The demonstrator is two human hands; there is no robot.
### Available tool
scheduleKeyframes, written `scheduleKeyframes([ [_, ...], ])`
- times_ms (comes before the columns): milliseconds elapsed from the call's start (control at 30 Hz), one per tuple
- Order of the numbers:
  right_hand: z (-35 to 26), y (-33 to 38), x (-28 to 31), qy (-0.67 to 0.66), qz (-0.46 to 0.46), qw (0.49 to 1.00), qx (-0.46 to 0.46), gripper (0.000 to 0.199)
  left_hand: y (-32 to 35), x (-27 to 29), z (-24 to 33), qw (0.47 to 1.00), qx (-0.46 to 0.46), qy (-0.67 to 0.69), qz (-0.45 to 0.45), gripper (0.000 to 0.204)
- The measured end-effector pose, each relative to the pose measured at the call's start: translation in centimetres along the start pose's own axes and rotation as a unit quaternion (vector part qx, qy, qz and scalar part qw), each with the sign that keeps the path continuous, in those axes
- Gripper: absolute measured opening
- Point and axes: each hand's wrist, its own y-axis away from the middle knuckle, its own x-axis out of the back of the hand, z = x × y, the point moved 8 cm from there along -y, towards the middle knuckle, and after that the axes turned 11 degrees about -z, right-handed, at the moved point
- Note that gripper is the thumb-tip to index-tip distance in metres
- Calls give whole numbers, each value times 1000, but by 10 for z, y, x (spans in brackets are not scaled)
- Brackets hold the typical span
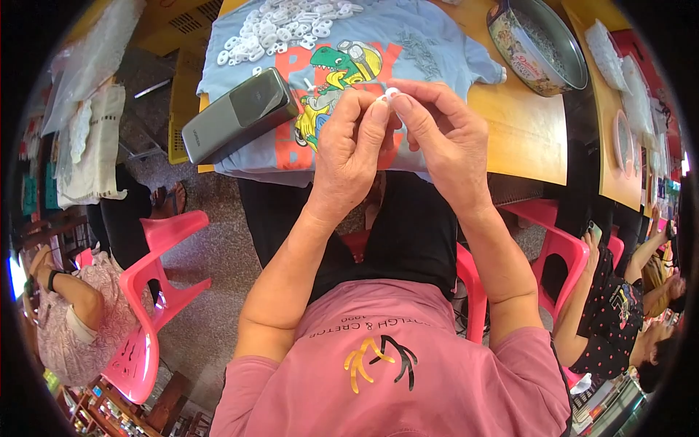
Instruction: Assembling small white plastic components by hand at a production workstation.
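Note:
Above the near part of the table, my left hand and my right hand meet at the fingertips. Both pinch a small white plastic piece between thumbs and forefingers, and the fingers cover most of it. Under them a light blue T-shirt with a cartoon dinosaur print lies spread out. A heap of similar white plastic pieces with holes sits on it at the far left. Small thin metal bits lie scattered on the cloth at the far right. What the other fingers touch is hidden.
Left of my hands lies a dark grey rectangular device. An oval tin holding fine metal bits stands at the table's far right. Pink plastic chairs are on both sides, with other people seated nearby. A yellow crate stands left.

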Motion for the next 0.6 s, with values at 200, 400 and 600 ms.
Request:
scheduleKeyframes([
  [200,-2,-1,-2,-10,-10,1000,-12,21,-1,1,2,1000,2,14,-12,15],
  [400,-6,-4,-6,-93,-59,994,-16,19,0,-1,-1,994,12,97,-45,15],
  [600,-5,-3,-6,-158,-105,981,-43,18,1,-1,-4,985,4,143,-95,16],
])
